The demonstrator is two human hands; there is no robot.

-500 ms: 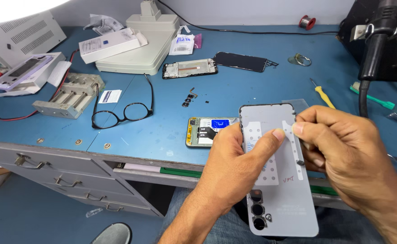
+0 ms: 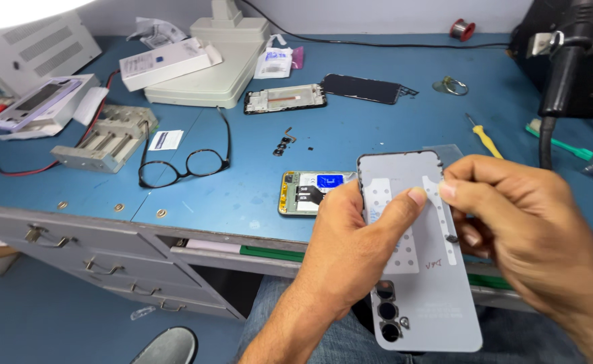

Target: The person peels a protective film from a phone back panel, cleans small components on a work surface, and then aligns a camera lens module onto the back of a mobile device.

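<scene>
Held thing: a grey phone back cover (image 2: 423,296), inner face up, is seen at lower centre of the frame, above the lap and off the bench edge (image 2: 242,237).
Long axis: near vertical in the frame, camera holes at the bottom end.
Left hand (image 2: 350,249): closed around the cover's left edge, thumb pressed on its inner face.
Right hand (image 2: 525,232): fingers pinched at the cover's upper right edge; what is nipped cannot be told.
Nearer hand: both are touching the cover.
Open room: free air below and to the right; an opened phone body (image 2: 310,192) lies just behind, on the blue benchtop.
</scene>
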